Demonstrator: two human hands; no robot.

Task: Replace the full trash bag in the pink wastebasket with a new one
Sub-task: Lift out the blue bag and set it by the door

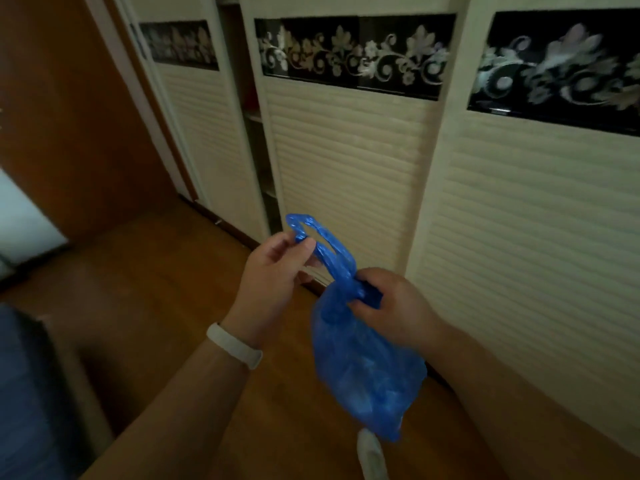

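- Wardrobe doors: cream, slatted sliding panels fill the background. Each carries a dark floral band near the top. One gap between panels shows shelves inside.
- Floor: brown wood, running up to the base of the wardrobe.
- Blue trash bag: held in the air in front of the wardrobe, above the floor, between both hands. The body hangs below the right hand, bulging and crumpled. Its contents cannot be made out.
- Right hand: fingers clenched round the gathered neck of the bag, carrying its weight.
- Left hand: fingers pinch the handle loop, which stands up and to the left of the neck.
- White object: blurred, at the lower edge just beneath the bag; cannot be identified.
- White wristband: worn on the left wrist.
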